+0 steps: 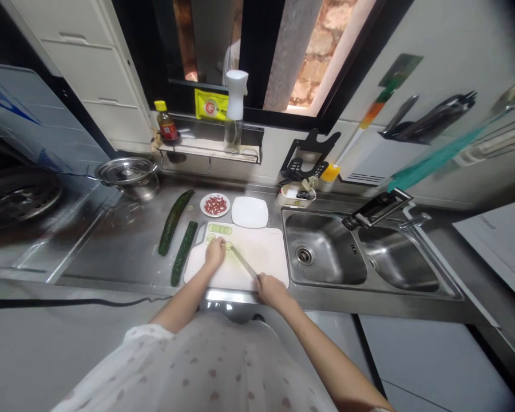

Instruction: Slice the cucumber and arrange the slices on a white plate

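My right hand (273, 290) grips the handle of a knife (245, 262), its blade slanting up and left over the white cutting board (264, 252). At the blade's tip is a pale green cucumber slice (229, 245). The fingers of my left hand (215, 253) are drawn together at the edge of that slice; their exact hold is small in view. Behind this hand, a row of overlapping cucumber slices (220, 229) lies on the board, with more slices partly hidden by the fingers. Two whole cucumbers, one nearer (184, 253) and one farther (175, 222), rest left of the board.
Beyond the board stand a plate of chopped red pieces (215, 205) and a white square plate (249, 212). A lidded steel pot (131, 176) is at the back left. To the right is a double sink (326, 276) with a black faucet (377, 209).
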`<action>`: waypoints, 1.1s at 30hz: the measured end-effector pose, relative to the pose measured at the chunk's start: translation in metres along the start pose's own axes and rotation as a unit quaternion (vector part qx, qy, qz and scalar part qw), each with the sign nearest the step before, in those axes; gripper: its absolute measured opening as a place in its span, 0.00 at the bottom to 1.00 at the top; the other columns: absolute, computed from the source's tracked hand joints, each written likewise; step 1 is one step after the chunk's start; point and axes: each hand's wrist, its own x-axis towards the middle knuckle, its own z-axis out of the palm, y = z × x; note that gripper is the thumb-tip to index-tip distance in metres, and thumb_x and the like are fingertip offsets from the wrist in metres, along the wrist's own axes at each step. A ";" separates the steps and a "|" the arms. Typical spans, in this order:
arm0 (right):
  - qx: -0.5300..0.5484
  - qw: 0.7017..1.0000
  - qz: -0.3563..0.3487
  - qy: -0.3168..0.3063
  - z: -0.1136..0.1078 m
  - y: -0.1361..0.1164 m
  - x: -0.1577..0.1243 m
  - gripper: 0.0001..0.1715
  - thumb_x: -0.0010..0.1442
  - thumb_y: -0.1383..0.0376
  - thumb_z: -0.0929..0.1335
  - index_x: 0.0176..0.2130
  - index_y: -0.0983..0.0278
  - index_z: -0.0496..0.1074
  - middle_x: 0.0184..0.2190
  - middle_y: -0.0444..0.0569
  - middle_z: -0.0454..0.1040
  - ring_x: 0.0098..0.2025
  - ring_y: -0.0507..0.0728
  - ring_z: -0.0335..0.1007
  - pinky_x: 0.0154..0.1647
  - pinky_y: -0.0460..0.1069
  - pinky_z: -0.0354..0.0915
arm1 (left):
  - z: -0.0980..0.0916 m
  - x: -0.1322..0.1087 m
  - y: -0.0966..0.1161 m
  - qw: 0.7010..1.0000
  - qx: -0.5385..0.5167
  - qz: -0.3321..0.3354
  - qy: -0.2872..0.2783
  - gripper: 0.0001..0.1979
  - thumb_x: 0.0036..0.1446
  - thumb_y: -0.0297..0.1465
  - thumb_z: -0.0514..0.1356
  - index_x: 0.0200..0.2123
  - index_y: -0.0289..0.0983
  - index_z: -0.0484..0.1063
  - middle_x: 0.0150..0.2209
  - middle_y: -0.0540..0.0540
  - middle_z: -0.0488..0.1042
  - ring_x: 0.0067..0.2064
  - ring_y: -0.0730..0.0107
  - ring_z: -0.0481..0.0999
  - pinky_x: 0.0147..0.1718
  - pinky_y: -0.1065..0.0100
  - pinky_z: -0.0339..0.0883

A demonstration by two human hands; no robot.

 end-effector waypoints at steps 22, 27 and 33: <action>-0.040 0.999 -0.022 -0.009 -0.025 -0.020 0.016 0.21 0.66 0.62 0.56 0.48 0.69 0.71 0.45 0.63 0.76 0.47 0.63 0.73 0.43 0.53 0.65 | 0.000 0.001 -0.001 1.000 -0.008 0.006 0.001 0.13 0.58 0.24 0.52 0.42 0.36 0.74 0.43 0.41 0.75 0.46 0.63 0.72 0.47 0.66 0.63; -0.066 0.997 -0.031 -0.016 -0.038 -0.020 0.019 0.21 0.65 0.66 0.57 0.49 0.70 0.72 0.46 0.64 0.75 0.48 0.64 0.73 0.44 0.54 0.66 | -0.001 0.000 0.000 1.000 -0.008 0.012 0.004 0.13 0.58 0.24 0.52 0.42 0.36 0.73 0.43 0.41 0.75 0.46 0.62 0.72 0.47 0.66 0.63; -0.043 0.998 -0.041 -0.031 -0.043 -0.018 0.016 0.22 0.64 0.63 0.57 0.48 0.70 0.73 0.46 0.64 0.75 0.48 0.65 0.73 0.43 0.54 0.66 | 0.000 0.001 -0.001 1.000 -0.006 0.011 0.001 0.13 0.58 0.24 0.52 0.43 0.36 0.73 0.43 0.42 0.75 0.46 0.63 0.72 0.47 0.66 0.63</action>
